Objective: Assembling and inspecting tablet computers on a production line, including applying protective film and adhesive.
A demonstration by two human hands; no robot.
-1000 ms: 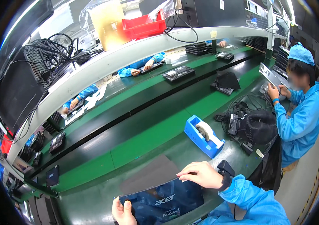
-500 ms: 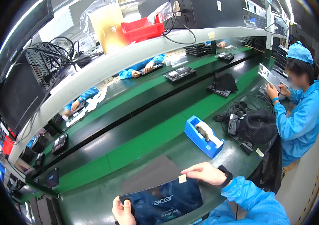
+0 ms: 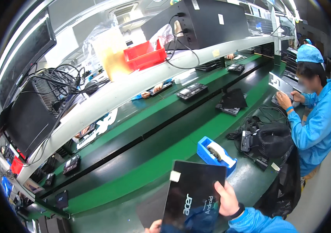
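Note:
A dark tablet (image 3: 196, 182) with pale writing across its glossy screen is held up, turned on its side, close to me. My right hand (image 3: 228, 199), in a blue sleeve with a black wristband, grips its right edge, thumb on the front. My left hand (image 3: 154, 226) closes on the lower left edge; only a few fingers show at the bottom of the picture. A small cream sticker (image 3: 174, 176) sits at the tablet's top left corner. Behind and below it lies a flat dark grey sheet (image 3: 149, 206) on the bench, partly covered by the tablet.
A blue tape dispenser (image 3: 208, 149) stands just beyond the tablet. Black cables and a black mesh item (image 3: 273, 138) lie to its right, near a co-worker (image 3: 315, 116) in blue. Opened devices (image 3: 192, 91) rest along the green line. A shelf holds a red bin (image 3: 144, 56).
The tablet has been lifted off the bench and turned about a quarter turn. My right hand has moved from the sticker corner to grip the opposite edge.

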